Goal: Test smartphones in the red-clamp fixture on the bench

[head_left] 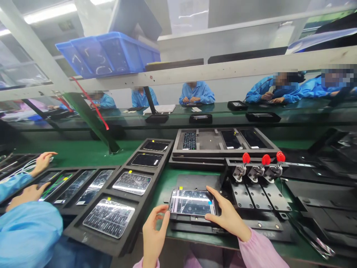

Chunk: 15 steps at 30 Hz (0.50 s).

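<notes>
A phone (192,202) with a glossy film over its screen lies on a black fixture block (195,182) at the near edge of the bench. My left hand (154,232) pinches the phone's left end between thumb and fingers. My right hand (227,216) rests on the right end, forefinger stretched along the top edge and thumb under the lower edge.
A black foam tray (131,208) with several phones stands left of the fixture, another tray (223,143) behind it. Three red-knobbed toggle clamps (262,165) stand to the right. A co-worker's blue-sleeved hands (33,178) reach over a tray at left. Several people sit across the conveyor.
</notes>
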{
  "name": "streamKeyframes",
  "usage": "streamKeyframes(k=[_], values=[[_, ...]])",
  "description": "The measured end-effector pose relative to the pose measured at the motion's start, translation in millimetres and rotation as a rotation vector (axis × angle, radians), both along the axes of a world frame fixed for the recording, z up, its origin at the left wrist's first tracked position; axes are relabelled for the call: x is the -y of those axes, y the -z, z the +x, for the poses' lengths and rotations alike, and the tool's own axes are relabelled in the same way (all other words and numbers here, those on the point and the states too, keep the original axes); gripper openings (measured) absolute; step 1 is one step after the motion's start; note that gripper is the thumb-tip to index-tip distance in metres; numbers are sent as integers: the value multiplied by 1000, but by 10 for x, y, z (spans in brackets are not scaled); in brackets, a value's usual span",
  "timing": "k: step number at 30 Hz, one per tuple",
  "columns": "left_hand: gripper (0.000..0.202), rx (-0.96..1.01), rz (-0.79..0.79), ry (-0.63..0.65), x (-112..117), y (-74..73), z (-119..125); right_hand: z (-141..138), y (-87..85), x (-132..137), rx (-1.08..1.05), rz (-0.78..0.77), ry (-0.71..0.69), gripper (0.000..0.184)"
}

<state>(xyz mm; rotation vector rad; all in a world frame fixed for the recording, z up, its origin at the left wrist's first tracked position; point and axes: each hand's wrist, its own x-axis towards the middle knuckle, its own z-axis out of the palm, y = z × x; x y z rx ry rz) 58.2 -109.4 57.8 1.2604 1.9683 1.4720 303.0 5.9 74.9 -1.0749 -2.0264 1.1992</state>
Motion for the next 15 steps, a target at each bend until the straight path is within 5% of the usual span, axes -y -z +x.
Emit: streamKeyframes(k=[11, 15], values=[[29, -144, -47, 351, -927, -190, -250, -39, 124, 99, 46, 33, 233, 79], [25, -150, -78, 456, -1083, -237, -239, -40, 142, 204, 60, 101, 276, 68]])
